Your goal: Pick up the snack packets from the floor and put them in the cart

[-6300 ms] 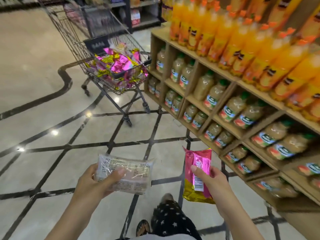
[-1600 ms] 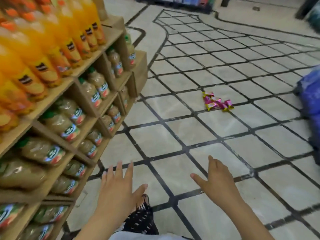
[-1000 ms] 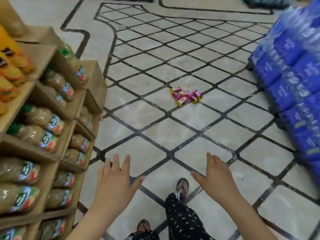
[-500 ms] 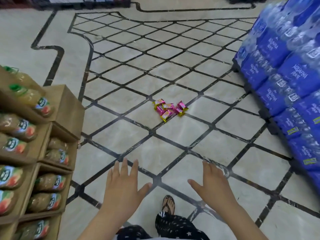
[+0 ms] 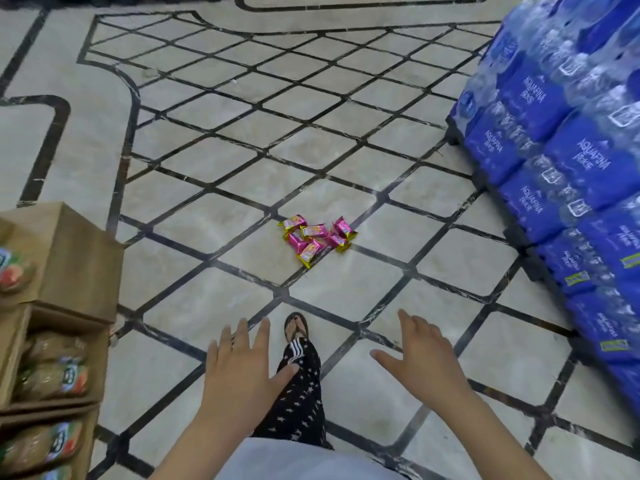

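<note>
Several pink and gold snack packets [image 5: 316, 238] lie in a small heap on the tiled floor, ahead of me near the middle of the view. My left hand [image 5: 242, 367] is held out low in front of me, fingers spread and empty. My right hand [image 5: 420, 355] is also out in front, fingers relaxed, holding nothing. Both hands are well short of the heap. The cart is out of sight.
A wooden shelf unit [image 5: 65, 268] with juice bottles stands at the left edge. Stacked blue shrink-wrapped water bottle packs [image 5: 561, 161] fill the right side. My sandalled foot [image 5: 296, 327] and patterned trouser leg are between my hands.
The two packets I held earlier are gone from my hands. The view has turned from the cart and shelf to the heap on the floor, which now lies closer.
</note>
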### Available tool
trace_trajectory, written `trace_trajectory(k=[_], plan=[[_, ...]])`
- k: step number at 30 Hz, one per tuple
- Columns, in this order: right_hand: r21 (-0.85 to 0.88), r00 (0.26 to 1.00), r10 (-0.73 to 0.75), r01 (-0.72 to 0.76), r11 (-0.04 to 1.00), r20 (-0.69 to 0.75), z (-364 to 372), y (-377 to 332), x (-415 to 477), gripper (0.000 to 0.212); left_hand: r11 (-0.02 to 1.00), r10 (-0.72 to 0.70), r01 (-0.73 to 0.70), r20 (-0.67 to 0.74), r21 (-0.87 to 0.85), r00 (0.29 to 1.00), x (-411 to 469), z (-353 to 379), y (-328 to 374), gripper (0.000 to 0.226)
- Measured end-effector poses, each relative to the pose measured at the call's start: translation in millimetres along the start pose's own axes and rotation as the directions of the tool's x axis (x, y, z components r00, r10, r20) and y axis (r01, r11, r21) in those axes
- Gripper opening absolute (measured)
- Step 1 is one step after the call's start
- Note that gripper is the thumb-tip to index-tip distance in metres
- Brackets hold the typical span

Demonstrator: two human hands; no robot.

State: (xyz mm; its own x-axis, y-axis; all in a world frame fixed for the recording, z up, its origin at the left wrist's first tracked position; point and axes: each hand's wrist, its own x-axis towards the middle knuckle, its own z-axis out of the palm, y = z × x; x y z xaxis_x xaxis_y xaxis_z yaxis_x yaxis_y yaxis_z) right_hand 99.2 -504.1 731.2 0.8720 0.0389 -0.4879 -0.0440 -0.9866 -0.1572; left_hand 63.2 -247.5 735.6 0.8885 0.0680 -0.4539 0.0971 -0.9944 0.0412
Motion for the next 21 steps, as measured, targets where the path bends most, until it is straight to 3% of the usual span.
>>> trace_trajectory(k=[3,11,16,21], plan=[[-0.008,0.999,0.035,-0.035,0.999,0.008,-25,-5,54,0.086,0.999,0.012,-0.015,-0.071,-0.039,0.997,68,-16,-2,0.092],[0.05,0.995,0.07,-0.074,0.996,0.073,-96,-41,199,0.089,0.996,0.081,-0.079,-0.05,0.044,0.995,236,-84,-14,0.08],[0.152,0.988,0.08,-0.1,0.983,0.132,-114,-52,254,0.084,0.992,0.124,-0.123,-0.028,0.016,0.992,301,-99,-8,0.087],[0.115,0.975,0.07,-0.096,0.989,0.212,-119,-36,310,0.083,0.995,0.101,-0.1,-0.031,0.028,0.994,350,-95,6,0.09]])
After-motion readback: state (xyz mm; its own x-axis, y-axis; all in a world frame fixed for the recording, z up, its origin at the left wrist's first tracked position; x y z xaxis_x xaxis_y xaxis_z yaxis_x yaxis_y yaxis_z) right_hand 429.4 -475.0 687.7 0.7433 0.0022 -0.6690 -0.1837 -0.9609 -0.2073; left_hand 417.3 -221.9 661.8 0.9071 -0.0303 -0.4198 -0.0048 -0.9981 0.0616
